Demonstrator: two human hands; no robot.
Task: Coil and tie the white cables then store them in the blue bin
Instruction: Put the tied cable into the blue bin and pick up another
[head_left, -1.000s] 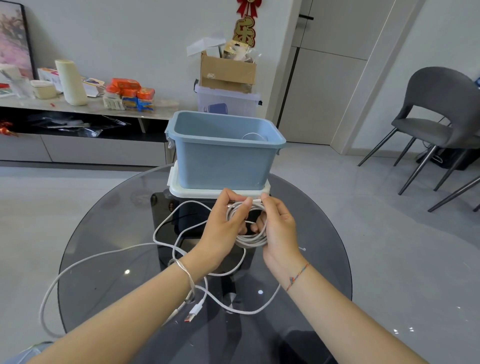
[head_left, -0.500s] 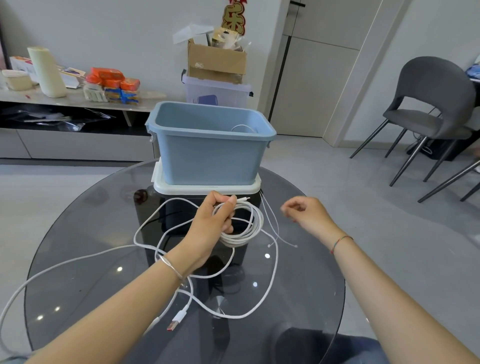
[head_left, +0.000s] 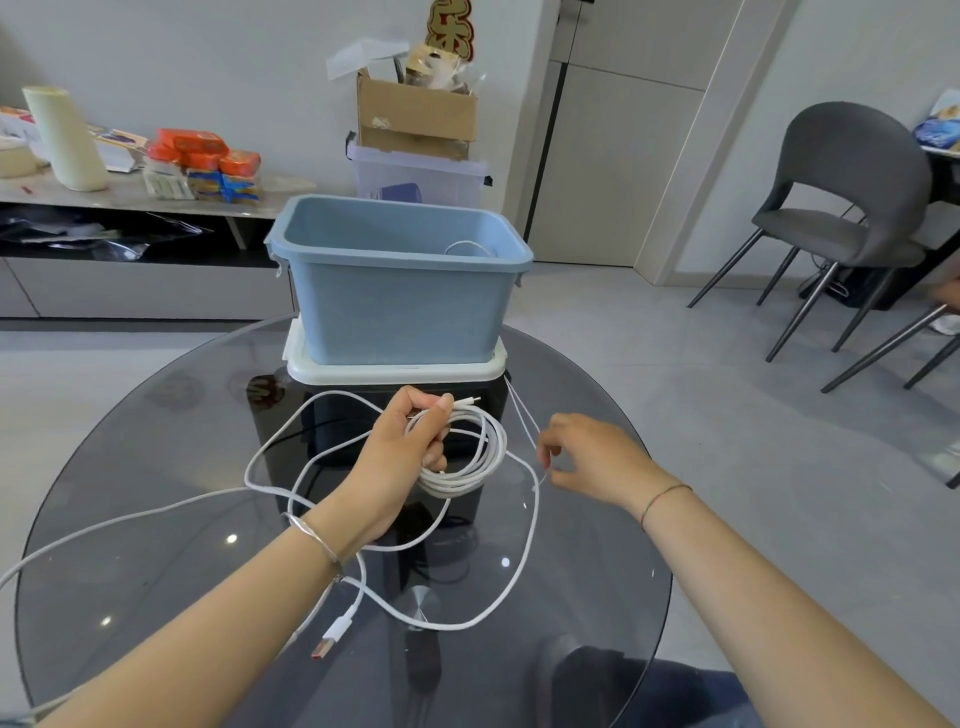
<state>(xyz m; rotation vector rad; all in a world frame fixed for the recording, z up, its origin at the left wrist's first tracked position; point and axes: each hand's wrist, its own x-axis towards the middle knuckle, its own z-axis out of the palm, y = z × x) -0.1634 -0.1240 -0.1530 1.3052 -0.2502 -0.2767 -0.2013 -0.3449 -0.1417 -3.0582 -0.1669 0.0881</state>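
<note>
My left hand (head_left: 400, 452) grips a coil of white cable (head_left: 470, 457) above the round glass table (head_left: 156, 597). Loose loops of the same cable (head_left: 291, 457) trail across the glass to the left edge, and a USB plug (head_left: 330, 636) lies near my left forearm. My right hand (head_left: 587, 457) sits to the right of the coil and pinches a thin white tie (head_left: 524, 415). The blue bin (head_left: 400, 301) stands on a white lid (head_left: 395, 370) at the far side of the table. A bit of white cable (head_left: 467, 247) shows inside it.
A low sideboard (head_left: 130, 195) with packets and a cream vase runs along the left wall. A clear box with a cardboard box (head_left: 415, 117) on top stands behind the bin. Grey chairs (head_left: 847, 208) are at the right.
My right hand let go of the coil, moved right and now pinches the thin white tie. My left hand keeps the coil. The view shifted slightly.
</note>
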